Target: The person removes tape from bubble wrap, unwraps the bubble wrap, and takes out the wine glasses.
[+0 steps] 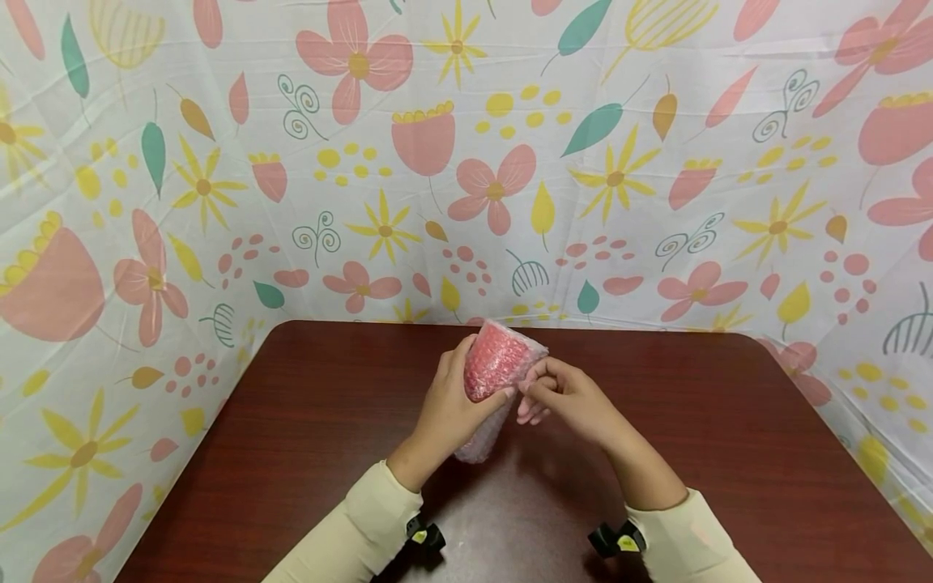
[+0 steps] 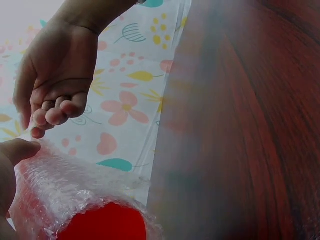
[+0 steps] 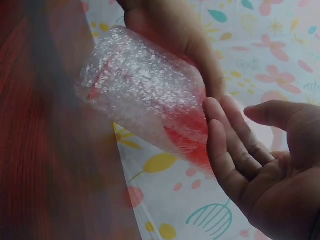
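A red, roughly cylindrical object [image 1: 498, 361] wrapped in clear bubble wrap [image 3: 142, 70] is held tilted above the table; its exact kind cannot be told. My left hand [image 1: 452, 397] grips it from the left side, with the thumb across its near face. In the left wrist view, a rounded red end shows inside the wrap's open edge. My right hand [image 1: 564, 397] is at the wrap's right edge, thumb and index fingertip brought together on it. The other right fingers [image 3: 225, 150] are loosely bent beside the wrap. What lies between the right fingertips is too small to see clearly.
A dark reddish-brown table [image 1: 328, 405] with rounded far corners lies beneath the hands. Behind it and along both sides hangs a white cloth [image 1: 466, 178] printed with flowers and leaves. Black straps with small devices [image 1: 618, 540] sit at both sleeve cuffs.
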{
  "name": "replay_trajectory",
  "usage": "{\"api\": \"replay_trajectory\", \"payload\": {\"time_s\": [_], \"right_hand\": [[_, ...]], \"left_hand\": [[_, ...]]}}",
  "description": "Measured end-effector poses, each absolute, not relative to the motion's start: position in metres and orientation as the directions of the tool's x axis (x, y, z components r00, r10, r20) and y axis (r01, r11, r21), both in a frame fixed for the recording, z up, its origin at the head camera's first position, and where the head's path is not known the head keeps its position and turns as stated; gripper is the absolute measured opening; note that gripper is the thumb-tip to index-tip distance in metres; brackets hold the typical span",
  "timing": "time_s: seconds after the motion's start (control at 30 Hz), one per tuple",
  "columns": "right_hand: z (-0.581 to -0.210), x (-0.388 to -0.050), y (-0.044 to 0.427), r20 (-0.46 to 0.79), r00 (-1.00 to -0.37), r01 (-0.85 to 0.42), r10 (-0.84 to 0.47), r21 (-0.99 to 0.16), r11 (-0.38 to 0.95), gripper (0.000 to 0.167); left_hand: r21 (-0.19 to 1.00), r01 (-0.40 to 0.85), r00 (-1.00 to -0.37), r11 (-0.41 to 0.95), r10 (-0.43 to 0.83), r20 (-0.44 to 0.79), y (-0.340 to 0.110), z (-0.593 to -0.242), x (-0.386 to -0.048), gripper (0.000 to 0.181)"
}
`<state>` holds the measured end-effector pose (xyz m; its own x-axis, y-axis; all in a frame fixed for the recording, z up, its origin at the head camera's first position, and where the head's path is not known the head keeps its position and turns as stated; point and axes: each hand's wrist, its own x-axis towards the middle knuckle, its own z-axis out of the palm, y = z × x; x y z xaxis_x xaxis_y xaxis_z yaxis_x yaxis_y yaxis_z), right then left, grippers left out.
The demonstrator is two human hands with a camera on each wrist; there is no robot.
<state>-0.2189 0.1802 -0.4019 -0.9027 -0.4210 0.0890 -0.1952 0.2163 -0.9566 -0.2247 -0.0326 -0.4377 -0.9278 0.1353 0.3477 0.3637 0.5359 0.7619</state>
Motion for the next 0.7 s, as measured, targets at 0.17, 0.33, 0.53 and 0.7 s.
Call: {"api": "replay_trajectory", "payload": {"time_s": [0.17,0.33,0.53,0.7], "right_hand": [[-0.4026,-0.2193,0.1792,0.119,-0.905,-0.217,-0.409,-0.955,0.203,0.022],[-0.4015,-0.2179,0.1784,0.134,-0.919,-0.221,-0.371,-0.954,0.204,0.019],[-0.4004,-0.2153,0.1755,0.142,-0.928,-0.229,-0.343,-0.946,0.228,0.018],[-0.4015,-0.2149,0.1754,0.140,-0.931,-0.237,-0.337,-0.934,0.266,0.019]], "left_hand": [[0.799,0.367,-0.930,0.476,0.175,0.323,-0.0343,-0.4378,-0.2265,0.091],[0.852,0.345,-0.938,0.395,0.182,0.295,-0.0367,-0.4349,-0.2275,0.090],[0.849,0.331,-0.944,0.413,0.155,0.293,-0.0371,-0.4325,-0.2271,0.097],[0.860,0.328,-0.943,0.390,0.184,0.276,-0.0379,-0.4316,-0.2273,0.094]]}}
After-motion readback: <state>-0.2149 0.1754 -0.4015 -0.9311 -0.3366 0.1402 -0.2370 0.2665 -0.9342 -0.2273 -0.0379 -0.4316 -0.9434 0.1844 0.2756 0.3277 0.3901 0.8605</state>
